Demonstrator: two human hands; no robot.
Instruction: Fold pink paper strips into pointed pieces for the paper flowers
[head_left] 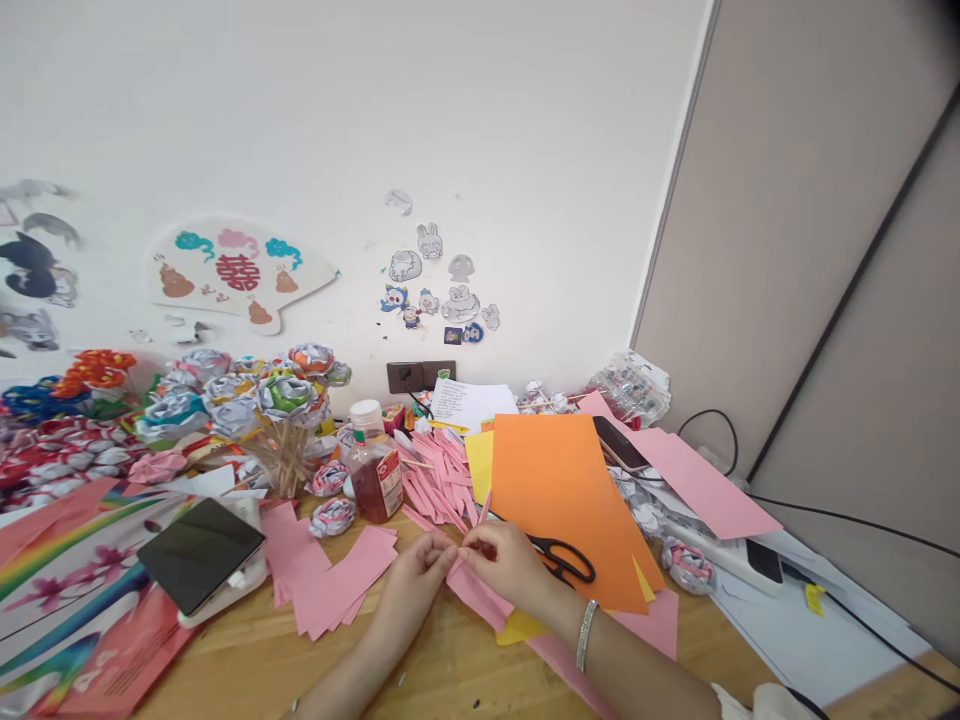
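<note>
My left hand (421,572) and my right hand (504,565) meet over the front of the wooden table, fingertips closed in a pinch. Between them is a piece of pink paper (477,596), which hangs down below the fingers. Just behind my hands lies a heap of folded pink paper strips (439,470). Black-handled scissors (564,562) rest by my right wrist on sheets of orange paper (551,470). Left of my left hand, several cut pink rectangles (341,590) are fanned out.
A bottle of reddish-brown liquid (375,478) stands behind my left hand. Crumpled paper flowers (289,398) crowd the back left. A tablet (201,553) sits at left. On the right are a phone (620,443), a power strip (739,555) with cables, and white paper (810,640).
</note>
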